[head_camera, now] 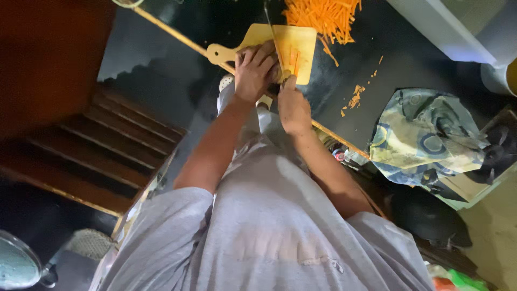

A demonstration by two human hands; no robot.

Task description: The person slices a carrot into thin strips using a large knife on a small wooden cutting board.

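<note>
two hands on cutting board (293,46): left hand (253,70) pins carrot, right hand (293,108) clamped on knife (273,37), blade running near-far just right of left fingers

Pile of orange shreds (323,19) just beyond the hands, on the dark table (409,70). Loose orange scraps (354,98) to the right of the hands. Crumpled patterned cloth (425,137) further right, at table edge. Wooden slatted steps (102,145) well to the left. Round metal pan (19,264) far lower left.
</note>
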